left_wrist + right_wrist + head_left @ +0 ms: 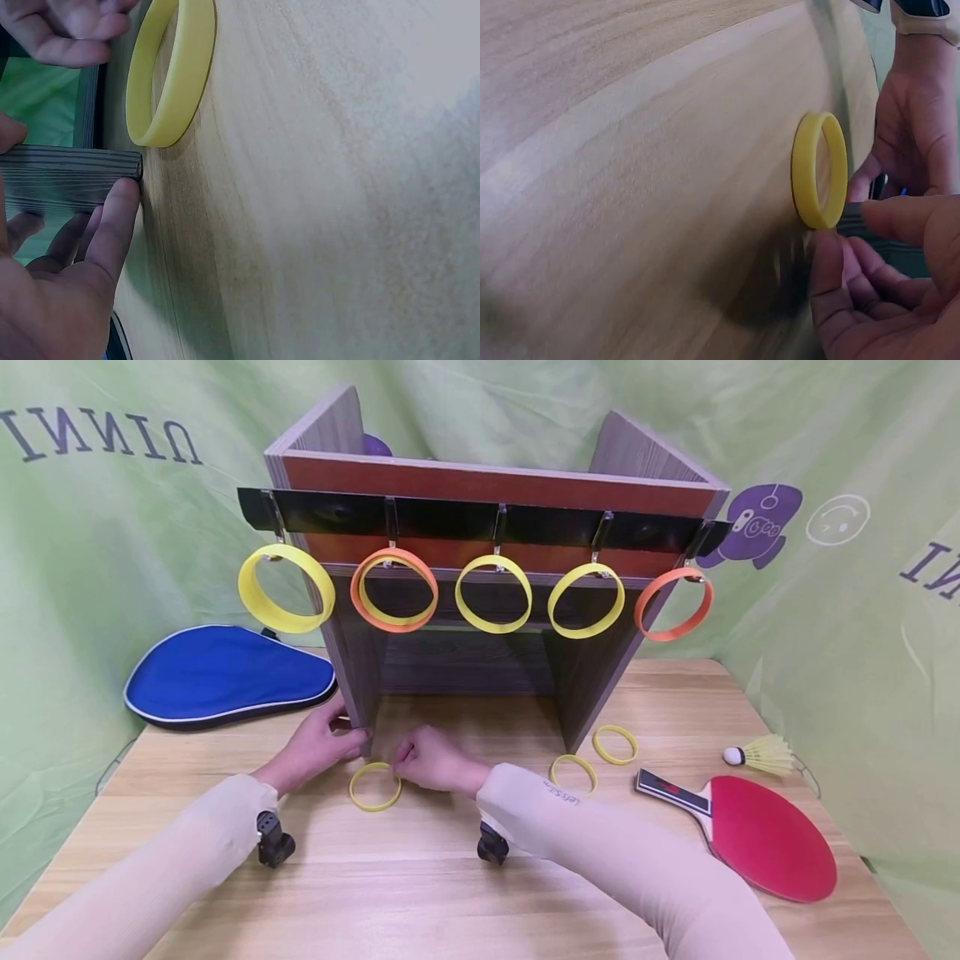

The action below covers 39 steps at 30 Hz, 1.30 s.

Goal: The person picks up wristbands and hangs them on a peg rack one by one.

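My left hand point(318, 745) grips the lower front of the left side panel point(71, 169) of a grey wood-grain stand, one finger laid along the edge down by the tabletop. Beside that panel, a yellow wristband point(375, 787) lies flat on the table. At its edge is my right hand point(437, 758), with fingers loosely bent. In the right wrist view, a fingertip point(827, 259) is right at the near end of the band point(806, 172), and the thumb stands apart from that finger. The left wrist view cuts off part of the right hand point(64, 34).
Several yellow and orange bands, one being yellow point(493, 625), hang from clips on a black strip point(442, 518) across the stand. Two yellow bands point(615, 758) lie to the right, near a red paddle point(772, 839) and a shuttlecock point(765, 754). A blue case point(225, 672) lies left.
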### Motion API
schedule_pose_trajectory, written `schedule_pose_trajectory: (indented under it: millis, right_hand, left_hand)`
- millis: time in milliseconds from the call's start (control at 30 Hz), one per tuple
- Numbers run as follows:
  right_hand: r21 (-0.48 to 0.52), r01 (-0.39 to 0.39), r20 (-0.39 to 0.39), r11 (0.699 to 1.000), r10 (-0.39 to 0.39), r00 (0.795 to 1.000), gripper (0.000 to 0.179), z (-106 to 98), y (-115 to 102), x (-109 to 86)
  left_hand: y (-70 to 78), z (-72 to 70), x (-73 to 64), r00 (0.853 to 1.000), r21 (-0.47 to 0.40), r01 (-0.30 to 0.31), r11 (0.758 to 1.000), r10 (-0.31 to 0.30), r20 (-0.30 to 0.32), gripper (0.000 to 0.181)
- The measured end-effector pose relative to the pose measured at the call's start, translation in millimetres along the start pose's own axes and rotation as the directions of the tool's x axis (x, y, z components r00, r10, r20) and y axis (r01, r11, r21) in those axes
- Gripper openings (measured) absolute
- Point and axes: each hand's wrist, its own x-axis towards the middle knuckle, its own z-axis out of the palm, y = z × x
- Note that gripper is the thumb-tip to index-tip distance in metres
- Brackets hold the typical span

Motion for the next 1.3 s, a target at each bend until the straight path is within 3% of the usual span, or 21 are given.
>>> schedule_pose_trajectory:
  millis: [200,367,500,600,800,933,1033,1133,1300]
  right_hand:
    - [-0.090,-0.020,0.013,0.996,0.021,1.000,0.017,8,2,0.9]
    - [-0.079,-0.053,0.028,0.995,0.055,0.998,0.039,9,2,0.2]
    - [-0.060,-0.068,0.037,0.996,0.070,0.997,0.044,8,1,0.6]
    - [-0.030,-0.081,0.039,0.996,0.082,0.996,0.040,8,2,-0.3]
    - [0.090,-0.109,0.021,0.990,0.107,0.994,0.014,5,4,-8.6]
    - [0.133,-0.110,0.021,0.985,0.108,0.994,0.011,4,5,-13.9]
    - [0.236,-0.132,0.050,0.963,0.124,0.991,0.003,4,7,-16.2]
    - [0.378,-0.167,0.099,0.911,0.140,0.985,0.011,6,13,-17.8]
    - [0.507,-0.201,0.165,0.838,0.135,0.977,0.016,8,25,-20.5]
  left_hand:
    - [0.4,-0.6,0.6,1.000,0.013,0.005,1.000,-0.005,0.005,0.056]
    - [1.7,-0.8,0.1,1.000,0.004,0.013,1.000,-0.013,0.010,0.058]
    - [3.3,-1.1,-0.5,1.000,-0.003,0.015,1.000,-0.015,0.012,0.059]
    - [4.1,-1.4,-0.6,1.000,-0.006,0.020,1.000,-0.020,0.013,0.060]
    - [4.1,-1.6,-0.1,1.000,-0.014,0.025,1.000,-0.025,0.019,0.060]
    - [4.3,-2.8,-1.4,0.999,-0.029,0.037,0.999,-0.036,0.016,0.058]
    - [4.0,-3.3,-1.9,0.999,-0.027,0.044,0.999,-0.043,0.017,0.058]
    - [4.0,-3.2,-1.6,0.998,-0.024,0.053,0.998,-0.053,0.027,0.061]
    - [2.7,-2.8,-1.8,0.997,-0.040,0.069,0.997,-0.067,0.037,0.063]
